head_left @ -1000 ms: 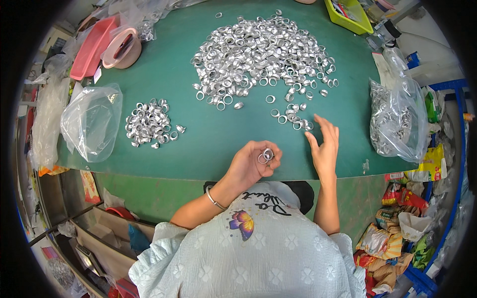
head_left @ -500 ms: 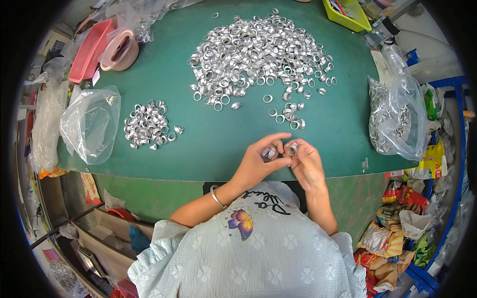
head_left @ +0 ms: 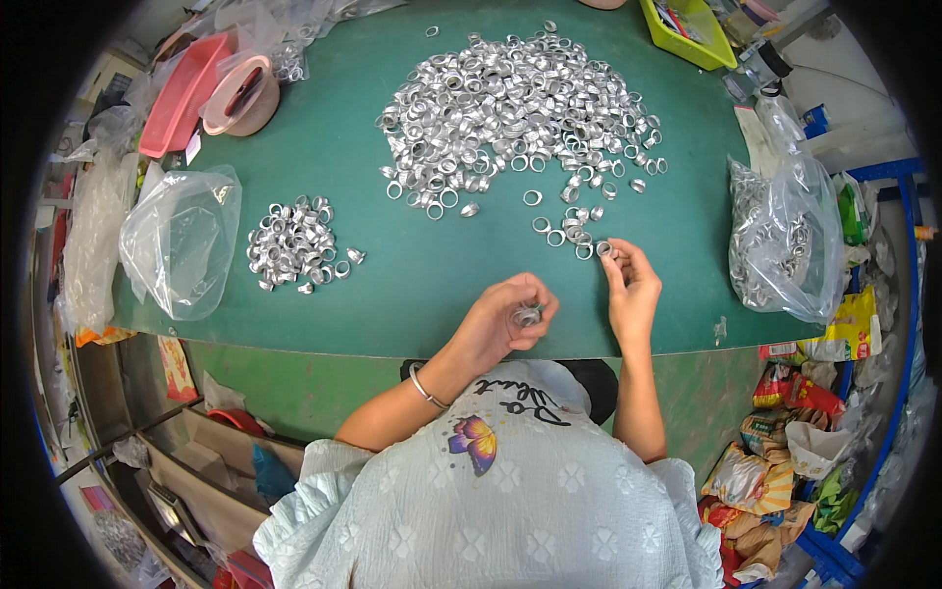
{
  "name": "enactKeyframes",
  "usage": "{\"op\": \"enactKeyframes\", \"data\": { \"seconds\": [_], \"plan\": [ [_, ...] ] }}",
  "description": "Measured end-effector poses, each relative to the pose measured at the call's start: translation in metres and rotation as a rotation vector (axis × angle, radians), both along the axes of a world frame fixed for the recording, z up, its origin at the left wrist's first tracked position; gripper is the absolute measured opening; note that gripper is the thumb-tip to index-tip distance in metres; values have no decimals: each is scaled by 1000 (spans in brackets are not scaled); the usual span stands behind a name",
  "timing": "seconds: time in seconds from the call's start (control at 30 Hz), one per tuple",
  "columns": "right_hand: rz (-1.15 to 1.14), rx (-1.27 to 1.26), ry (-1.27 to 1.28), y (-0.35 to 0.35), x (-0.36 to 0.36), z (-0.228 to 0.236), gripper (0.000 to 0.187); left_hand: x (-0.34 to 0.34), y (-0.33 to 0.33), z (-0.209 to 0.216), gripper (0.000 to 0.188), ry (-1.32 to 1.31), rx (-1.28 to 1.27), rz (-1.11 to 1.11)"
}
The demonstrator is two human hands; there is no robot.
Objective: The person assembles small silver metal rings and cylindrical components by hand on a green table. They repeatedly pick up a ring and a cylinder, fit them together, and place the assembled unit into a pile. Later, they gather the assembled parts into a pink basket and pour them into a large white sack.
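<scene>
Silver metal rings (head_left: 527,316) lie cupped in my left hand (head_left: 505,319), whose fingers curl around them over the table's near edge. Further right, my right hand (head_left: 633,290) reaches forward and pinches a single ring (head_left: 604,249) between thumb and fingertips. That ring is beside a small loose cluster of rings (head_left: 581,239). Behind it spreads a large heap of silver rings (head_left: 520,103) in the far middle of the green table (head_left: 422,265). A smaller pile of rings (head_left: 294,243) sits to the left.
At left are a clear plastic bag (head_left: 182,245), a pink tray (head_left: 186,93) and a pink bowl (head_left: 257,113). A bag of rings (head_left: 780,240) stands at the right edge. A yellow-green basket (head_left: 689,39) is at the far right, and packets (head_left: 756,471) fill a shelf below.
My right hand has moved away from my left, forward and right to the loose rings, and now pinches a ring there. My left hand has curled further around its rings.
</scene>
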State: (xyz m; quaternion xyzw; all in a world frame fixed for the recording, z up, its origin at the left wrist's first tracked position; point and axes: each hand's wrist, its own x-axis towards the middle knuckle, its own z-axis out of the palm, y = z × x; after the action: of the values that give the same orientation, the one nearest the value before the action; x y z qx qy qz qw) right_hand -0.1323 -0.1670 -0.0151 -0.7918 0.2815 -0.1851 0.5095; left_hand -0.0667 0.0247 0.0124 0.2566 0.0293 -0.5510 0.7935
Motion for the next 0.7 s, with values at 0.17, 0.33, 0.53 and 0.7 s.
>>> {"op": "enactKeyframes", "data": {
  "seconds": [0.17, 0.33, 0.53, 0.7],
  "plan": [
    [261, 1400, -333, 11, -11, 4, 25, -9, -10, 0, 22, -345, 243, 111],
    [322, 1158, -156, 37, -19, 9, 21, -9, -18, -1, 25, -883, 336, 187],
    [91, -307, -75, 26, 9, 25, 36, 3, -4, -5, 10, -69, 91, 62],
    [185, -638, -95, 17, 28, 3, 38, 2, -5, -10, 7, 199, 13, 177]
  ]
}}
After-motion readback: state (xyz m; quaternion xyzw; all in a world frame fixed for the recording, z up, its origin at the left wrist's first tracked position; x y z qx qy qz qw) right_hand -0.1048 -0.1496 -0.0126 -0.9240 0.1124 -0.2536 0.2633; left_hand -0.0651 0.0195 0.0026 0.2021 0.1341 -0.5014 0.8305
